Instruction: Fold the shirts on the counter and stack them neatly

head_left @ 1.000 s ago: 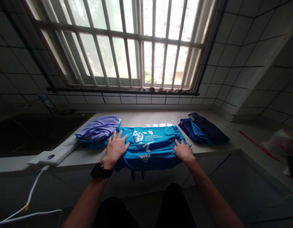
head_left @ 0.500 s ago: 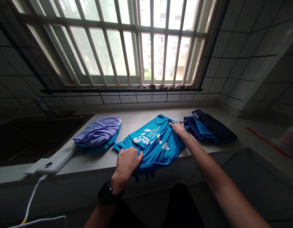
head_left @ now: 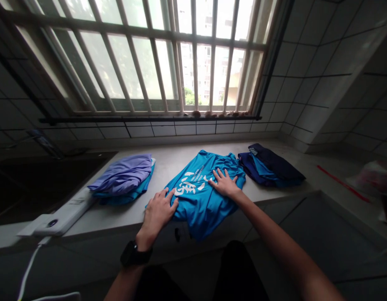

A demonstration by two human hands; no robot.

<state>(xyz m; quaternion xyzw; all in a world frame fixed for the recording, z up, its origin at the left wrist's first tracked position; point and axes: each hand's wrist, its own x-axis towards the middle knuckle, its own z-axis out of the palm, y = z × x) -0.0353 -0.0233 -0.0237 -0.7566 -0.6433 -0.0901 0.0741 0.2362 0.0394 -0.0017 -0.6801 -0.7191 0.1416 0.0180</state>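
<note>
A bright blue T-shirt (head_left: 201,202) with white lettering lies slantwise on the pale counter (head_left: 124,215), its lower end hanging over the front edge. My left hand (head_left: 158,212), with a black watch on the wrist, rests flat on the shirt's left edge, fingers apart. Further back and to the right, my right hand (head_left: 224,182) lies flat on the shirt with spread fingers, just right of the lettering. Neither hand grips the cloth.
A folded pile of lilac and blue clothes (head_left: 123,177) sits left of the shirt. A folded dark navy and blue pile (head_left: 270,169) sits right of it. A white device (head_left: 60,215) with a cable lies beside a dark sink (head_left: 33,177). A barred window (head_left: 168,58) stands behind.
The shirt has been turned from lying crosswise to slanting, and slid so its end hangs over the edge. Both hands had pinched it half a second ago; now they lie flat on it.
</note>
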